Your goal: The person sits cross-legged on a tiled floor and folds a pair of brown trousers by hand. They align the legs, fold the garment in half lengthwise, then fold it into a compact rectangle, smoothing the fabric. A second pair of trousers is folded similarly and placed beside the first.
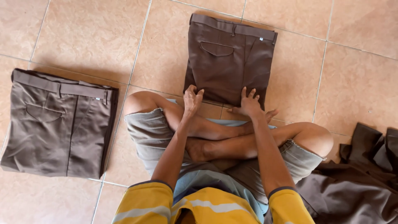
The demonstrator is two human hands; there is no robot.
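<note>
Seen from above, seated cross-legged on a floor of tan tiles (91, 37), bare knees spread left and right, grey shorts (151, 132) and yellow sleeves at the near edge. Straight ahead, just beyond the crossed shins, a folded pair of dark brown trousers (230, 58), waistband at the far end, flap pocket facing up, near edge touching both hands. Left hand (192, 99) resting on the near left corner of that folded pair, fingers bent and close together, pressing flat on the cloth, gripping nothing. Right hand (250, 103) resting on the near right corner, fingers spread wide and laid flat on the fabric, likewise gripping nothing. Well apart at the left, a second folded pair of trousers (58, 124) in a lighter brown, waistband at its far end, a curved pocket seam showing, lying flat on the tiles. At the near right, beside the right knee, a loose crumpled heap of dark brown cloth (356, 182), unfolded, partly running under the edge of the shorts and off the right edge of the view.
</note>
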